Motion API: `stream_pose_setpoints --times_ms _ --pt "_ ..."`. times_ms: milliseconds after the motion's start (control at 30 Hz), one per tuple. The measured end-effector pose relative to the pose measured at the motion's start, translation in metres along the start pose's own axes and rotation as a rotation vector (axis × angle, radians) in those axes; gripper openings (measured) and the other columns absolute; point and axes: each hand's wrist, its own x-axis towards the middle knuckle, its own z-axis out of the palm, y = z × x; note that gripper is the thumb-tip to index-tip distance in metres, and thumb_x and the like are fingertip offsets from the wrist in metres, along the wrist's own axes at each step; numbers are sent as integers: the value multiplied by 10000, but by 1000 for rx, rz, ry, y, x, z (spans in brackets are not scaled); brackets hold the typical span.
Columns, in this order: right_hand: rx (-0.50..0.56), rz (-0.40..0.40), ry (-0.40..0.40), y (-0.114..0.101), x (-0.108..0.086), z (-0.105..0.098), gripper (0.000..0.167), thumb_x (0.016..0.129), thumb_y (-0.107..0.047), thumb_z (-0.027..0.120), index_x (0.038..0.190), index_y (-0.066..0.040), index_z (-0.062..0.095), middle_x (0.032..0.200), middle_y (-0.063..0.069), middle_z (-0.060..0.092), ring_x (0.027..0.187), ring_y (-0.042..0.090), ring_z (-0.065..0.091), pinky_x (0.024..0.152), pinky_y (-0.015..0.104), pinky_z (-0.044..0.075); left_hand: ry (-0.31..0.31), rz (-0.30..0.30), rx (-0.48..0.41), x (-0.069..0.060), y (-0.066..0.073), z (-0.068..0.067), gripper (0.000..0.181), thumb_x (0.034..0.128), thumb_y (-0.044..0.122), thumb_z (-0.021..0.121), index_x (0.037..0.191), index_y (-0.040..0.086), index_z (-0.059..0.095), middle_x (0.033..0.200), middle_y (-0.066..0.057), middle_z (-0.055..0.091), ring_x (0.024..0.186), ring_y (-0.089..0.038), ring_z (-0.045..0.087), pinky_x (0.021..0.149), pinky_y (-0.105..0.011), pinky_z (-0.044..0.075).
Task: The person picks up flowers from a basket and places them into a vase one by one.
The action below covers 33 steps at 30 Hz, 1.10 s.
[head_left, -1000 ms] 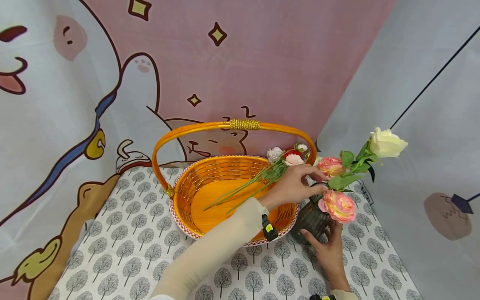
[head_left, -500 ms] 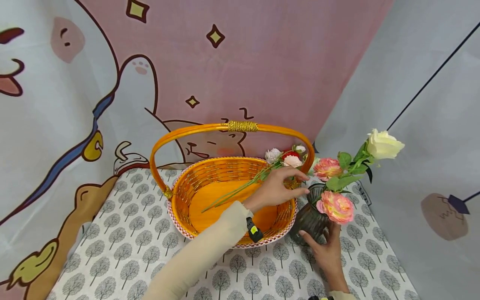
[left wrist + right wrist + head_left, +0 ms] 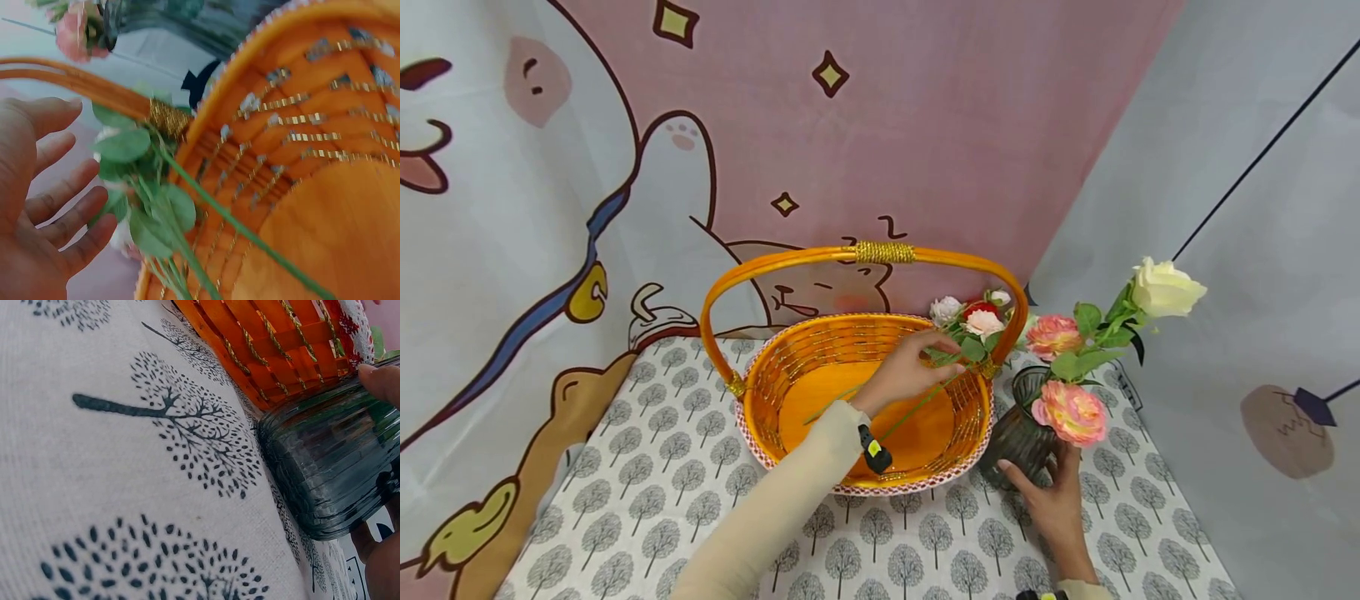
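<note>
My left hand (image 3: 906,372) is over the right part of the orange basket (image 3: 820,327), beside the green stems. In the left wrist view the fingers of the left hand (image 3: 56,194) are spread and loosely bent, holding nothing, near green leaves (image 3: 125,147). White, red and pale pink flowers (image 3: 982,323) lie at the basket's back right, stems inside. My right hand (image 3: 1054,508) grips the dark glass vase (image 3: 1017,437), which is tilted. Two pink-yellow flowers (image 3: 1072,412) and a cream rose (image 3: 1167,287) rise from the vase.
The basket's tall handle (image 3: 955,260) arches over it, its right end close to the vase. A tree-print cloth (image 3: 662,500) covers the table. Printed curtains (image 3: 925,125) hang behind and at the sides.
My left hand has left the flowers at the vase and moved left over the basket, to the stems there. My right hand stays on the vase.
</note>
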Motion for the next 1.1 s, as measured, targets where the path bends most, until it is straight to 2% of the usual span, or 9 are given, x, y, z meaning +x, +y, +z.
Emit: stream_pose_setpoints --times_ms 133,300,533,733,900,1100 --pt "-15 14 -5 -1 -3 -1 1171 794 -80 887 1623 -433 138 1674 167 240 1525 474 256 1142 753 254 26 -36 -2 -3 -17 -5 384 954 375 744 1274 169 698 1295 -54 668 1251 -332 604 966 -455 517" --pt "-4 15 -2 -1 -5 0 1175 791 -71 888 1624 -429 140 1680 153 237 1532 468 246 1144 763 239 35 -66 -2 -6 -36 -12 385 961 369 736 1294 185 683 1317 -41 654 1269 -339 598 989 -487 525" --pt "9 10 3 0 -4 0 1185 781 -56 893 1623 -432 147 1682 132 241 1534 451 249 1148 758 239 65 -159 -44 -5 -55 -20 457 949 326 756 1362 171 637 1386 -104 632 1323 -390 556 1048 -558 493" --pt "3 19 1 0 -3 0 1188 781 -73 897 1624 -431 141 1687 138 235 1544 443 236 1162 747 232 77 -210 -27 -5 -70 -26 477 956 306 750 1385 141 621 1390 -159 624 1301 -379 568 1051 -534 492" --pt "4 15 3 -1 -2 -1 1173 792 -70 889 1621 -439 146 1687 142 235 1544 446 234 1161 747 233 58 -284 -90 -6 -81 -31 425 960 209 746 1358 103 641 1343 -199 631 1212 -357 610 976 -484 549" --pt "-9 11 9 0 0 0 1172 798 -67 881 1621 -447 138 1682 165 239 1536 462 239 1157 753 231 24 -332 -110 -6 -91 -34 278 998 45 648 1269 36 710 1182 -211 702 1085 -437 673 852 -556 568"
